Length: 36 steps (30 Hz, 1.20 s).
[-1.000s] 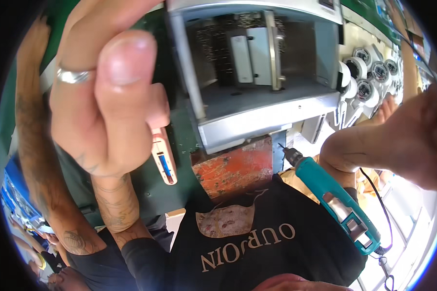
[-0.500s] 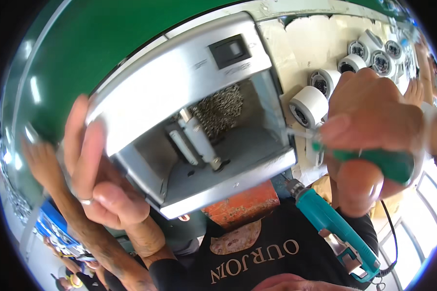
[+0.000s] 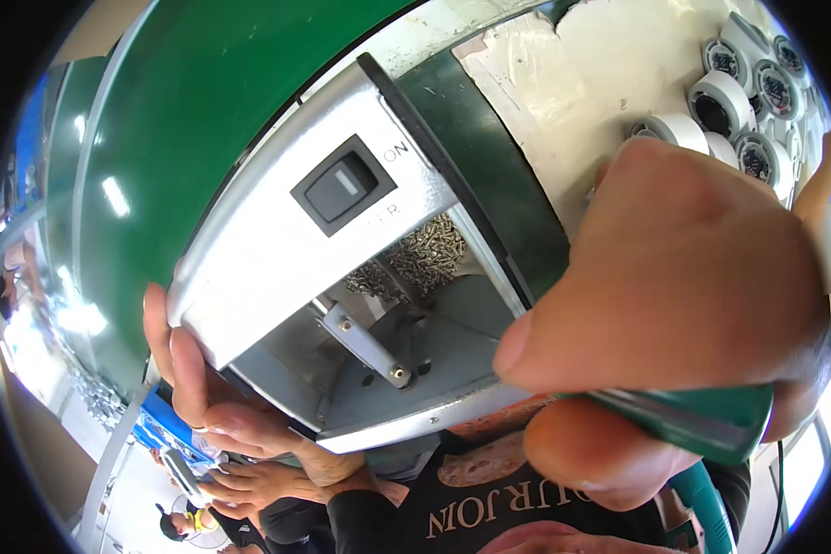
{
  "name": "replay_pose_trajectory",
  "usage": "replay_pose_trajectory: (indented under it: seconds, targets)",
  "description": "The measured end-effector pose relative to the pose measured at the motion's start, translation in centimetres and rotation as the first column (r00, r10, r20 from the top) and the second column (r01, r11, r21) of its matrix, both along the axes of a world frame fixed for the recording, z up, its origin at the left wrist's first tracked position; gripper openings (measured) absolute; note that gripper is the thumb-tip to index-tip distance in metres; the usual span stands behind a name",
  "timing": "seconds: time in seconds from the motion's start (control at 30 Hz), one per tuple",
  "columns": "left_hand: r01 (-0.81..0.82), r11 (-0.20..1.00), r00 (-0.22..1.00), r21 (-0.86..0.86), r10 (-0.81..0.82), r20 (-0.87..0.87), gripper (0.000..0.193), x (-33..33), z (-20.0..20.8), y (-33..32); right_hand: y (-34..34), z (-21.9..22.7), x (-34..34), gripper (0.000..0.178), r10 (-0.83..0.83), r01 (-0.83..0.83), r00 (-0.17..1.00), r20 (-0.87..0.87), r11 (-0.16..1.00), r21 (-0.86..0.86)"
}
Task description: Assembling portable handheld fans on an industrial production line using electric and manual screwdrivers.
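Bright, even light is filling the scene, seeming to come from overhead. Pale streaks of glare are sliding across the green panel (image 3: 185, 120) toward ten o'clock, and the silver housing (image 3: 277, 249) is shining softly. Its open cavity is sitting in mild shadow. The right hand (image 3: 674, 305), very close to the lens at three o'clock, is blurring and looming large. At eight and four o'clock, patches are washing out to white. Straight edges are bending toward the black circular rim.

Head view, facing down, very near metal housing (image 3: 277, 249)
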<state>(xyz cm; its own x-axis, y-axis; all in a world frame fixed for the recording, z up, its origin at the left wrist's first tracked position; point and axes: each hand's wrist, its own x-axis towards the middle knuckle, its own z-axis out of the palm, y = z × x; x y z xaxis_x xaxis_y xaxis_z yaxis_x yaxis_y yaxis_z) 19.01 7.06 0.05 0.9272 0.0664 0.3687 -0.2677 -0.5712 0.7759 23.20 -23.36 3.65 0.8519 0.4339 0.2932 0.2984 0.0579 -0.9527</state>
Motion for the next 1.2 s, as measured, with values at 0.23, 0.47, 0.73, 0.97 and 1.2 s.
replay_pose_trajectory:
  seconds: [0.23, 0.47, 0.73, 0.97, 1.2]
  targets:
    - [0.076, 0.997, 0.991, -0.002, -0.075, 0.114, 0.063, 0.6, -0.9, 1.3, 3.3, 0.7, -2.2, 0.022, -0.145, 0.150, 0.986, -0.085, 0.988, 0.044]
    - [0.150, 0.987, 0.981, -0.060, -0.142, 0.130, 0.061, 1.4, -0.7, 1.2, 4.6, 1.3, -1.8, 0.010, -0.298, 0.304, 0.944, -0.140, 0.952, 0.023]
    - [0.081, 0.995, 0.992, -0.060, -0.074, 0.101, 0.059, 0.6, -0.6, 1.5, 3.3, 0.8, -2.6, 0.010, -0.384, 0.390, 0.913, -0.138, 0.921, 0.022]
    - [0.019, 0.999, 0.980, -0.048, -0.009, 0.199, 0.058, 1.6, -0.9, 0.4, 1.6, 1.3, -1.5, 0.024, -0.496, 0.495, 0.868, -0.024, 0.868, -0.026]
    - [0.171, 0.972, 0.974, -0.162, -0.141, 0.180, 0.053, 1.4, -0.4, 1.3, 2.5, 1.9, 0.7, 0.040, -0.537, 0.544, 0.834, 0.125, 0.839, -0.022]
